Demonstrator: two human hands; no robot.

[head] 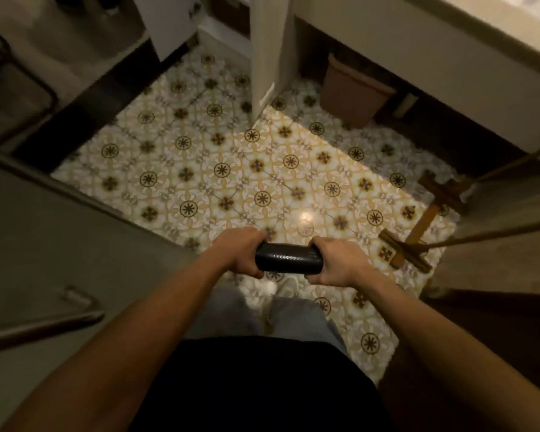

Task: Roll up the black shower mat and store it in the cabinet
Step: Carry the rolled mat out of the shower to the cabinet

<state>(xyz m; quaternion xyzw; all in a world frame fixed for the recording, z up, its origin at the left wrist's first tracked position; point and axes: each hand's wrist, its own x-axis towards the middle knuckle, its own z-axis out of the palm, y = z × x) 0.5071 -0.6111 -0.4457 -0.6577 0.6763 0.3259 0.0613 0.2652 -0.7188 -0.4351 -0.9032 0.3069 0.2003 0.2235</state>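
The black shower mat (288,257) is rolled into a tight, short cylinder and held level above the patterned floor, in front of my legs. My left hand (240,251) is shut around its left end and my right hand (332,261) around its right end. The cabinet (418,54) runs along the upper right under a pale counter, with an open white door (267,57) sticking out edge-on toward me. Behind that door the opening is dark.
A brown bin (353,90) stands under the counter at the cabinet's foot. A wooden stand (418,232) with long poles rests on the floor at right. At left are a grey panel with a metal handle (41,325) and a dark step (85,101).
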